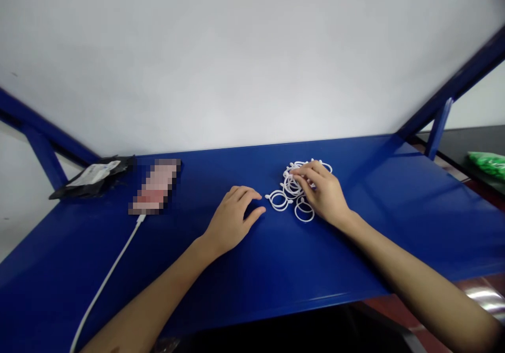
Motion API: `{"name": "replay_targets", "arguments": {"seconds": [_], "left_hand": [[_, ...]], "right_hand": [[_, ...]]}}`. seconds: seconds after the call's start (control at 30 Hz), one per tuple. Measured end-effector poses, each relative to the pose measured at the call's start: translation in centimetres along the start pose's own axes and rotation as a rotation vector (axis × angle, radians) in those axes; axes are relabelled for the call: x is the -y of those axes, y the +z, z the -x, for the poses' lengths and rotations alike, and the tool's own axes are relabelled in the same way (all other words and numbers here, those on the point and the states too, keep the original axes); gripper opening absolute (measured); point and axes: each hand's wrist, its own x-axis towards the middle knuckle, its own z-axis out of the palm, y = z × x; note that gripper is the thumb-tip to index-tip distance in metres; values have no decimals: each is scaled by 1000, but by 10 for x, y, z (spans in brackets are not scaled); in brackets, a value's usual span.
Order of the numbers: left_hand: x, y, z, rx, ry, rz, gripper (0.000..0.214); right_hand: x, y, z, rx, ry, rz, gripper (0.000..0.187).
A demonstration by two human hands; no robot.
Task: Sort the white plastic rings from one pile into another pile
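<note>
A pile of thin white rings (292, 185), each with a small knob or tab, lies on the blue tabletop (276, 269). My right hand (321, 190) is over the pile's right side, its thumb and fingers pinched on one white ring near the knob; the fingers partly hide the ring and others beneath. Two overlapping rings (279, 201) rest at the pile's left edge, and a single ring (304, 211) sits at its front. Left of these, my left hand (234, 216) hovers at the table with thumb and fingers apart, holding nothing.
To the left lies a blurred-out phone-like object (155, 187) with a white cable (108, 279) running toward the front edge. Behind it is a black plastic package (94, 177) with a white label. Blue metal braces (440, 127) stand at both ends, and a white wall (252, 63) rises behind.
</note>
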Motion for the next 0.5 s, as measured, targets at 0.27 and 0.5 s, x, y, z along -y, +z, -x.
{"name": "replay_targets", "arguments": {"seconds": [0.27, 0.5], "left_hand": [[11, 8, 5, 97, -68, -77, 33], [18, 11, 2, 134, -62, -138, 45]], "right_hand": [[-25, 3, -3, -23, 30, 231, 26], [15, 0, 6, 85, -90, 181, 26]]}}
